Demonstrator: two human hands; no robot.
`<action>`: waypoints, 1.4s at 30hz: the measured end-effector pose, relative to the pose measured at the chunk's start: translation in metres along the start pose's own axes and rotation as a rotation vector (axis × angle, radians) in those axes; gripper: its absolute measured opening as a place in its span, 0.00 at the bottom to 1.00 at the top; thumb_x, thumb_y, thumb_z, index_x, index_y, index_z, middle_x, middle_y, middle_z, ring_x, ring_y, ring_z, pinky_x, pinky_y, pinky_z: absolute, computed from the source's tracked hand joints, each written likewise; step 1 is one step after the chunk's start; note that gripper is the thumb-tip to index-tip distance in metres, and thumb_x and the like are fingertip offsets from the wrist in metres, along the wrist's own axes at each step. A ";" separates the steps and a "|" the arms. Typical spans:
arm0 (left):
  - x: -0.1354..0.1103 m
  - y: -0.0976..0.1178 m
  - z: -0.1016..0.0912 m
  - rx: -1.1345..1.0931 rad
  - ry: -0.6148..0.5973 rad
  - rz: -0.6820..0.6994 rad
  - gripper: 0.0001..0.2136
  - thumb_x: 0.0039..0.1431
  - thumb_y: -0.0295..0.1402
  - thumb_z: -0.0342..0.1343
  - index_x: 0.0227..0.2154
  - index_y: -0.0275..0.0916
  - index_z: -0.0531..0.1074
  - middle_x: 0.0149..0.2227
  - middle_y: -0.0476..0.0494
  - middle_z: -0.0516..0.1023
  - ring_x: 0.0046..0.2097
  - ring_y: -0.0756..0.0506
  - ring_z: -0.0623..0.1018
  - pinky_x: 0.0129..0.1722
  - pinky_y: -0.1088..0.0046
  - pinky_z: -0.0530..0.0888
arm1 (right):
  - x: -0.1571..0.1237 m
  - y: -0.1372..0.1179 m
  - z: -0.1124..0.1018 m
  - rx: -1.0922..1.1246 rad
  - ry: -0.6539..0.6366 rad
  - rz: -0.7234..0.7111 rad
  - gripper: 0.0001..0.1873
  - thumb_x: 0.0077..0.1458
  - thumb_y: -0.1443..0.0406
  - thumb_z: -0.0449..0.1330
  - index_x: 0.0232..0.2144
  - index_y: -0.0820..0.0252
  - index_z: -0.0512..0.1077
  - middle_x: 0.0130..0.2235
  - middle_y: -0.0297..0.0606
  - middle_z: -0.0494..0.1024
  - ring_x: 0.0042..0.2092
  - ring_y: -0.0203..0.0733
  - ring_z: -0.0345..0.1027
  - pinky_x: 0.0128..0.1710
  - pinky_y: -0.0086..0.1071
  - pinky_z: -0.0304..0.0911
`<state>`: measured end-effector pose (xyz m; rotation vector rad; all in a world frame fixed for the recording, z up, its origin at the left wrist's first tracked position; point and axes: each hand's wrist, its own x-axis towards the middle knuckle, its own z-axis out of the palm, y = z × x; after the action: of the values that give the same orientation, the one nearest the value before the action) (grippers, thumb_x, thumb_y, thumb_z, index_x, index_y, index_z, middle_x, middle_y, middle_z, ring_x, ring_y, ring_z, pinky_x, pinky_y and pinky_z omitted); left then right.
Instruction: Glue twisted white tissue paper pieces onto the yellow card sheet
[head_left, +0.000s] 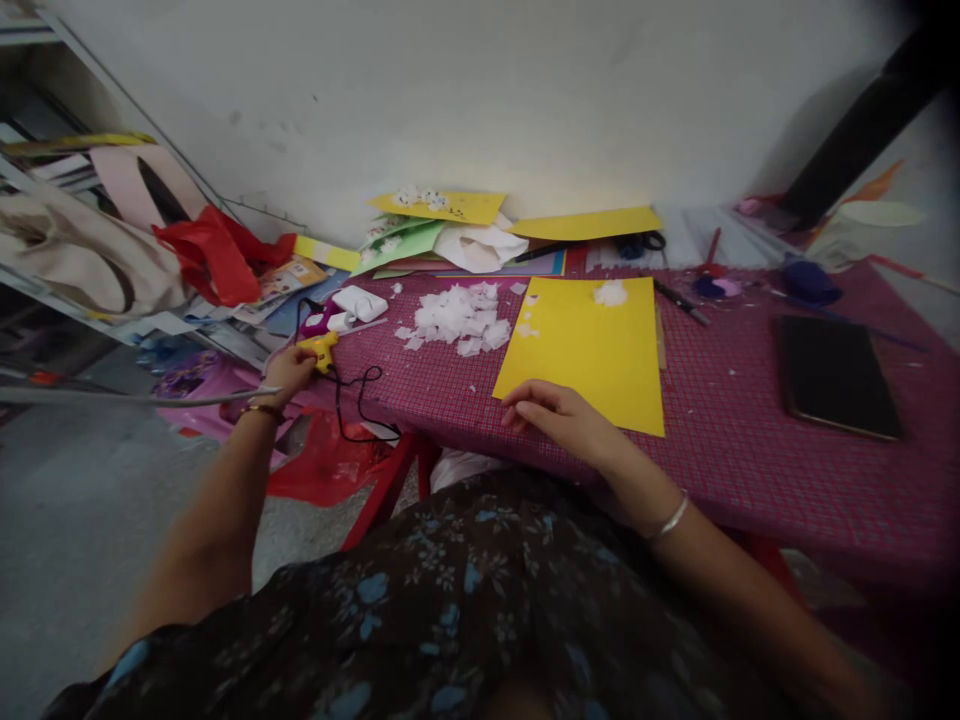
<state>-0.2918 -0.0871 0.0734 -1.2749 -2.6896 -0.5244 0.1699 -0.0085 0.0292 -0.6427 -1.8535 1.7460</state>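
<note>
left hand [287, 371] – on glue gun [319, 349]

head camera, looking down, close over table [750, 450]

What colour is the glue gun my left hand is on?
Yellow: the glue gun under the left hand shows in the head view, with a black cord.

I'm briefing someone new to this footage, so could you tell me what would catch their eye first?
The bright yellow sheet lies mid-table on the pink checked cloth, with the right hand resting at its near edge. Left of it sits a heap of white paper scraps. At the table's left end, the left hand holds a yellow glue gun with a black cord.
</note>
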 end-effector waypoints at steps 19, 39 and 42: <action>-0.014 0.254 0.116 -0.630 0.260 0.840 0.30 0.75 0.54 0.30 0.20 0.45 0.57 0.22 0.47 0.64 0.27 0.47 0.68 0.32 0.62 0.63 | 0.048 -0.014 -0.080 -0.760 0.085 0.112 0.14 0.67 0.64 0.53 0.27 0.59 0.65 0.26 0.32 0.69 0.30 0.35 0.60 0.34 0.33 0.51; 0.006 0.237 0.103 -0.505 0.121 0.450 0.22 0.73 0.42 0.35 0.22 0.44 0.62 0.23 0.44 0.70 0.28 0.44 0.72 0.32 0.63 0.69 | 0.040 0.004 -0.102 -0.567 -0.045 0.170 0.08 0.65 0.64 0.54 0.34 0.56 0.72 0.32 0.37 0.79 0.32 0.40 0.70 0.33 0.32 0.58; -0.014 0.250 0.101 -0.514 -0.009 0.542 0.23 0.71 0.45 0.35 0.22 0.45 0.63 0.23 0.43 0.70 0.27 0.43 0.71 0.31 0.62 0.70 | 0.032 0.000 -0.109 -0.604 -0.028 0.156 0.11 0.67 0.64 0.52 0.35 0.56 0.72 0.32 0.38 0.80 0.33 0.41 0.71 0.34 0.33 0.59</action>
<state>-0.0868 0.0857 0.0400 -2.0310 -2.1230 -1.1584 0.2165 0.0949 0.0358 -1.0109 -2.4215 1.2671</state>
